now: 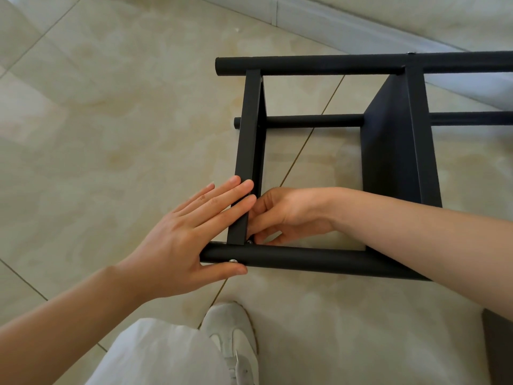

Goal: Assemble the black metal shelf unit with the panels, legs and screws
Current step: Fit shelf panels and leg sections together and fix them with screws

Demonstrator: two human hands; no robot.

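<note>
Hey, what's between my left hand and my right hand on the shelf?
In the head view, the edge of a black metal shelf panel separates left hand from right hand.

Matte black shelf unit (394,151), beige marbled floor tiles (111,107), white shoe (236,334), white trousers (155,354).

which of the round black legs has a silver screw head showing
The nearest leg, under the left hand: a silver screw shows by the thumb. The two farther legs show none.
</note>
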